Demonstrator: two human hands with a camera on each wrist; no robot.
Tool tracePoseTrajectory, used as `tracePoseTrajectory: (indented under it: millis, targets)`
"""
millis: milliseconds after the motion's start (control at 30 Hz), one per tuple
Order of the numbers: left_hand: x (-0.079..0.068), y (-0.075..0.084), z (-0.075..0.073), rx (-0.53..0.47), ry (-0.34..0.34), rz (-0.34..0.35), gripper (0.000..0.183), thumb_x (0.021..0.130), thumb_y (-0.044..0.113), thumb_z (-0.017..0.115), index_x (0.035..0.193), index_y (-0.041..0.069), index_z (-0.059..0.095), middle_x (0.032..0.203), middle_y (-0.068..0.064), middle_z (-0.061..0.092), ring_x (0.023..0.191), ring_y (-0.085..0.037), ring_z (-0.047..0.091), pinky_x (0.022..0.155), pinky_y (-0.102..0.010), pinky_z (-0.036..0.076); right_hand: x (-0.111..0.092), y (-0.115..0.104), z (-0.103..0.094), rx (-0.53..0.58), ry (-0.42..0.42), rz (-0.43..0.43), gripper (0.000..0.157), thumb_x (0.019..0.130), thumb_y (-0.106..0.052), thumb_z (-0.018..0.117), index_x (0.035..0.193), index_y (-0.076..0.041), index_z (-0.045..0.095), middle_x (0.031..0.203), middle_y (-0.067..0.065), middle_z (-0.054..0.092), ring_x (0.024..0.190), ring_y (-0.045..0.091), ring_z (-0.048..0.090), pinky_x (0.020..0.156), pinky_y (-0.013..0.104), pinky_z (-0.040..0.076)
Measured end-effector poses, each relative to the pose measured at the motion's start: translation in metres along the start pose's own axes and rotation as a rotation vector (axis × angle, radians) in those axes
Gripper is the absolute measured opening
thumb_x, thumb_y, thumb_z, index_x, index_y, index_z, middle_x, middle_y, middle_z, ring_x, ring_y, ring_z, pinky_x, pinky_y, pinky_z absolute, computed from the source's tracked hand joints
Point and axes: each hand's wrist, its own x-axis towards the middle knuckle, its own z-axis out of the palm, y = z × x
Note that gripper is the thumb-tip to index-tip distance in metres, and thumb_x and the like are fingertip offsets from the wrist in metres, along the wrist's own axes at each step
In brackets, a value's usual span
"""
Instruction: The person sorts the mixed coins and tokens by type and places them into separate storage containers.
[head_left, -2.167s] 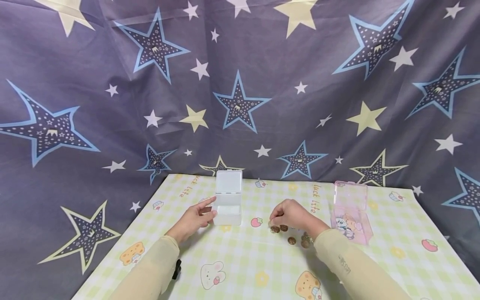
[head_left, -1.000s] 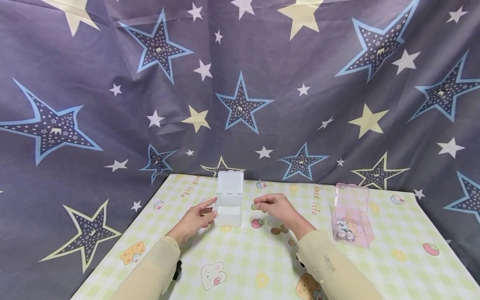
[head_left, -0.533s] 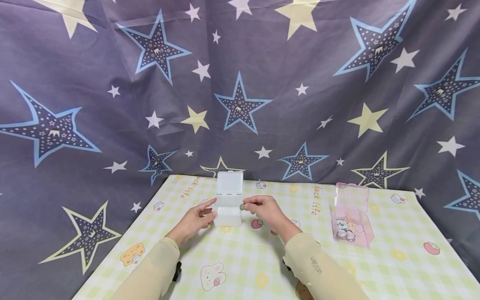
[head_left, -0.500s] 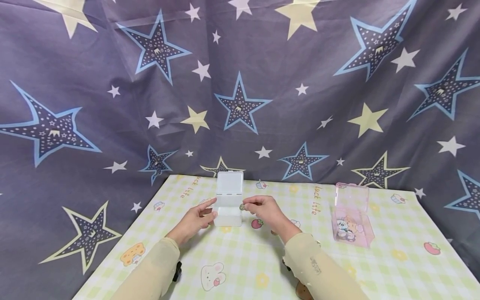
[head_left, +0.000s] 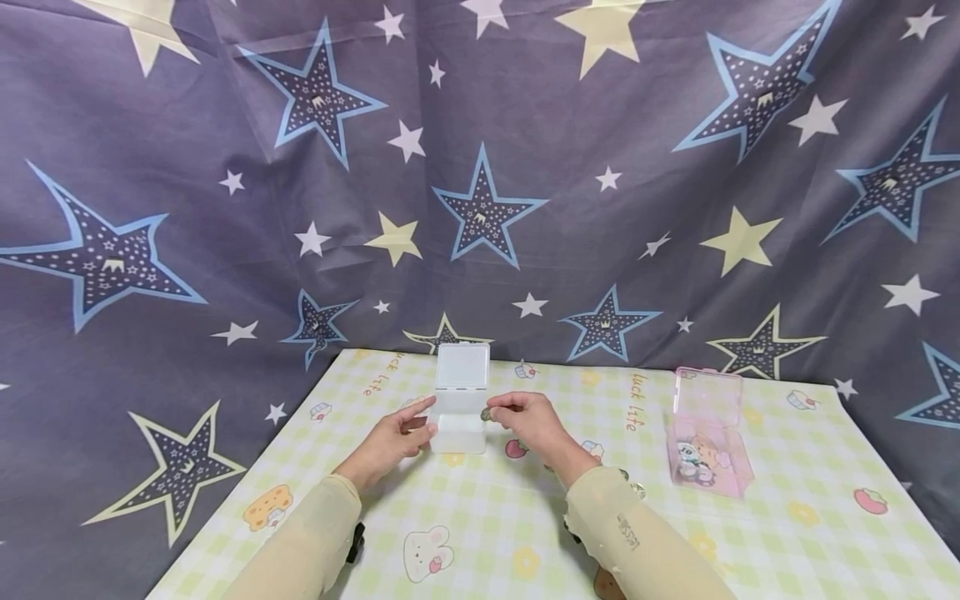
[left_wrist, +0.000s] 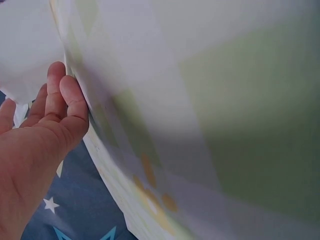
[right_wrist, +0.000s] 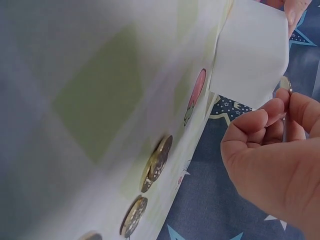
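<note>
A white flip-top plastic box (head_left: pixel 459 439) stands on the table with its lid (head_left: pixel 462 367) raised at the back. My left hand (head_left: pixel 390 442) rests along the box's left side, fingers extended, the thumb at the front corner. Between thumb and index finger my right hand (head_left: pixel 528 419) pinches a coin (head_left: pixel 486 414) close to the box's upper right edge. In the right wrist view the coin (right_wrist: pixel 285 83) is held nearly edge-on beside the white box (right_wrist: pixel 250 52). Several gold-coloured coins (right_wrist: pixel 160 157) lie on the tablecloth, mostly behind my right forearm in the head view.
A clear pink box (head_left: pixel 708 479) with cartoon pictures stands at the right, its lid up. The table wears a green checked cloth (head_left: pixel 360 533) with printed figures. Behind its far edge hangs a grey curtain (head_left: pixel 540 250) patterned with stars.
My right hand has carried a coin from the pile leftward to the white box's right edge. Over the last half second it has hardly moved. The left hand has kept its place.
</note>
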Motion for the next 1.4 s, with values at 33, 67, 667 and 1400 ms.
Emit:
tracePoseTrajectory:
  millis: [33,67,667,1400]
  targets:
    - [0.000,0.000,0.000,0.000,-0.001,-0.001,0.062,0.105,0.028,0.071,0.163,0.027,0.048,0.152,-0.021,0.061,0.110,-0.021,0.072,0.096,-0.040,0.061,0.000,0.000,0.000,-0.001,0.002,-0.005,0.021,0.102,-0.019,0.073,0.117,-0.009,0.082,0.108,0.003,0.081,0.092,0.015,0.067,0.088,0.038,0.058]
    - [0.000,0.000,0.000,-0.001,-0.001,-0.002,0.062,0.105,0.028,0.071,0.163,0.027,0.048,0.151,-0.021,0.061,0.110,-0.021,0.072,0.096,-0.040,0.061,0.000,0.001,0.000,-0.003,0.003,-0.006,0.021,0.102,-0.019,0.073,0.117,-0.009,0.082,0.107,0.002,0.081,0.092,0.015,0.066,0.087,0.037,0.057]
    - [-0.001,0.000,0.001,0.004,-0.001,-0.016,0.062,0.105,0.028,0.071,0.163,0.028,0.048,0.150,-0.021,0.062,0.109,-0.021,0.072,0.097,-0.043,0.061,-0.001,0.002,0.003,0.031,-0.028,0.079,0.025,0.100,-0.018,0.073,0.123,-0.010,0.079,0.102,0.004,0.073,0.082,0.021,0.064,0.054,0.035,0.059]
    - [-0.001,0.000,0.000,0.005,0.001,-0.001,0.062,0.105,0.029,0.071,0.163,0.029,0.048,0.153,-0.023,0.059,0.107,-0.017,0.072,0.095,-0.039,0.061,-0.025,0.009,-0.079,-0.495,-0.085,-0.111,0.019,0.104,-0.017,0.070,0.116,-0.008,0.080,0.105,0.000,0.078,0.088,0.010,0.066,0.086,0.035,0.057]
